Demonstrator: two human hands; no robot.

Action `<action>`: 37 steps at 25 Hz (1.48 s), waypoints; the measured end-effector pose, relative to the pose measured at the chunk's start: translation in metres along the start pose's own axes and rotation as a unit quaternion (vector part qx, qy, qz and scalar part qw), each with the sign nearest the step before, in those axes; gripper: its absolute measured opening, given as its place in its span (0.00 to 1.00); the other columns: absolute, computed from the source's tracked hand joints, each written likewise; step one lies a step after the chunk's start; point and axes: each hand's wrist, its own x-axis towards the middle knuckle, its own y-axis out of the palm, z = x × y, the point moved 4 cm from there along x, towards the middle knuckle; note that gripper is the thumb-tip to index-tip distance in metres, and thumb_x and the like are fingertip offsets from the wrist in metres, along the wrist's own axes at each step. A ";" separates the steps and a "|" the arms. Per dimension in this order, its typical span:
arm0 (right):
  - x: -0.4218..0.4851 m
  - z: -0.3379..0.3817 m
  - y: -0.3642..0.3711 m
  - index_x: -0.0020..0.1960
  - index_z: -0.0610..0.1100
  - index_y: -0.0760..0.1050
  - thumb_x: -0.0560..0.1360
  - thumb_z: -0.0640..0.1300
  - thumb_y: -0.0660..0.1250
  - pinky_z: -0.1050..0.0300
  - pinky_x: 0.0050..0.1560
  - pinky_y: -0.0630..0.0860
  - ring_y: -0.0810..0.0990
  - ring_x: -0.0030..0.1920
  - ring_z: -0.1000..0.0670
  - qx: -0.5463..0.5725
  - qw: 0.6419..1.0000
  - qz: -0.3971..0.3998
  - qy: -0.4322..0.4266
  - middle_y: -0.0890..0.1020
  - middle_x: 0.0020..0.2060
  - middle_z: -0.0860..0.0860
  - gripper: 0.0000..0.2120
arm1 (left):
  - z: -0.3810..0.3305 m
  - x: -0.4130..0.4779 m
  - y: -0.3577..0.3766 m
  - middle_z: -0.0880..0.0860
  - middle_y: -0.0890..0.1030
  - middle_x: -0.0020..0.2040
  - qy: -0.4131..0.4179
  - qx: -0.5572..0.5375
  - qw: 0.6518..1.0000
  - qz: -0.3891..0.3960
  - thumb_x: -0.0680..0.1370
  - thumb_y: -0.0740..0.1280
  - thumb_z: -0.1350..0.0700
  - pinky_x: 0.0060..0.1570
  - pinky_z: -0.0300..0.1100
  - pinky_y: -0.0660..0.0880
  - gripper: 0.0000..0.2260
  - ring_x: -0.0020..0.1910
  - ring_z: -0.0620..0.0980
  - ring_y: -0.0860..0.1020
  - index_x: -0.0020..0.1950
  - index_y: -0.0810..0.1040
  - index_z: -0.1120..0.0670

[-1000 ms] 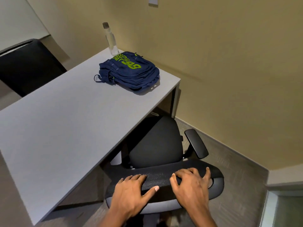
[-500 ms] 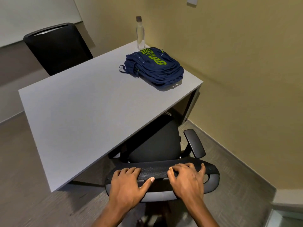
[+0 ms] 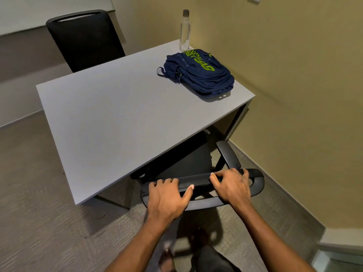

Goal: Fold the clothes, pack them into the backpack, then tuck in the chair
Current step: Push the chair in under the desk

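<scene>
A navy backpack [image 3: 200, 72] with green lettering lies zipped and flat at the far right corner of the grey table [image 3: 121, 122]. No loose clothes show. The black office chair [image 3: 188, 158] stands with its seat partly under the table's near edge. My left hand [image 3: 169, 197] and my right hand [image 3: 231, 185] both grip the top edge of the chair's backrest, left hand toward the left end, right hand toward the right end. One armrest [image 3: 228, 154] sticks out to the right of the table.
A clear bottle [image 3: 185, 31] stands behind the backpack by the yellow wall. A second black chair [image 3: 84, 39] stands at the table's far side. The wall runs close along the right. Carpeted floor lies to the left and behind.
The chair has slid further under the table, with both hands still on the backrest. My view has risen and turned left, so more of the table and the far chair show.
</scene>
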 end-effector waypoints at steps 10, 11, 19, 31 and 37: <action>0.099 -0.012 -0.023 0.47 0.57 0.86 0.80 0.63 0.52 0.39 0.76 0.59 0.82 0.50 0.53 -0.046 0.993 0.005 -0.112 0.81 0.33 0.58 0.24 | -0.046 0.046 0.000 0.51 0.84 0.51 -0.104 -0.028 0.994 0.006 0.77 0.44 0.27 0.55 0.58 0.72 0.36 0.53 0.56 0.80 0.56 0.81 0.50; 0.108 -0.010 -0.024 0.47 0.57 0.86 0.80 0.63 0.51 0.39 0.76 0.58 0.82 0.50 0.53 -0.044 0.992 0.007 -0.122 0.83 0.34 0.56 0.25 | -0.046 0.052 0.000 0.51 0.84 0.52 -0.113 -0.029 0.993 0.005 0.77 0.44 0.26 0.55 0.58 0.72 0.36 0.54 0.56 0.80 0.56 0.81 0.51; 0.168 0.021 -0.025 0.53 0.58 0.86 0.81 0.64 0.50 0.38 0.76 0.56 0.83 0.54 0.50 -0.053 0.982 0.019 -0.180 0.86 0.40 0.52 0.26 | -0.032 0.095 -0.010 0.51 0.84 0.49 -0.154 -0.035 0.987 -0.015 0.78 0.44 0.26 0.55 0.57 0.72 0.35 0.51 0.56 0.80 0.55 0.80 0.50; 0.210 0.023 -0.030 0.48 0.56 0.86 0.79 0.66 0.50 0.40 0.70 0.62 0.83 0.46 0.48 -0.064 0.975 0.004 -0.213 0.81 0.31 0.53 0.28 | -0.044 0.121 -0.013 0.51 0.83 0.48 -0.182 -0.059 0.981 -0.021 0.78 0.45 0.27 0.58 0.60 0.72 0.33 0.50 0.56 0.80 0.52 0.79 0.50; 0.218 0.028 -0.034 0.47 0.54 0.86 0.79 0.65 0.49 0.38 0.71 0.63 0.82 0.44 0.47 -0.068 0.977 0.014 -0.204 0.81 0.32 0.52 0.28 | -0.045 0.127 -0.016 0.52 0.85 0.49 -0.181 -0.067 0.981 -0.032 0.78 0.46 0.28 0.57 0.56 0.74 0.33 0.49 0.55 0.81 0.55 0.80 0.50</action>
